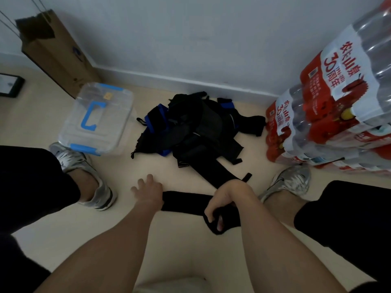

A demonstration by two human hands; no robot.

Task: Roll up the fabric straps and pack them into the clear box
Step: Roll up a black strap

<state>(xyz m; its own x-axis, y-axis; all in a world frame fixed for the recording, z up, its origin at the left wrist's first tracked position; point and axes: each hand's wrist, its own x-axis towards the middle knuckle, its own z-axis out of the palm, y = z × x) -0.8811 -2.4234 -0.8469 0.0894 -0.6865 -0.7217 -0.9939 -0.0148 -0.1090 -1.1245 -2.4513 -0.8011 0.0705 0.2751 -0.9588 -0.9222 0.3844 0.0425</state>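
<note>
Pale floor by a white wall, one black strap [186,200] laid flat at lower centre.
Left hand [149,190] presses its end, fingers spread; right hand [222,205] grips the other end, curling it. Slack could loosen the roll. Clear box [96,118], lid on, sits upper left.

The room is dim and evenly lit, with soft, faint shadows on the pale floor [118,240] and no clear light source. The heap of dark straps [196,127] is so underexposed its folds merge into black. Wide-angle distortion bends the wall [190,39] and stretches the bottled water packs [338,98], which look slightly soft
</note>
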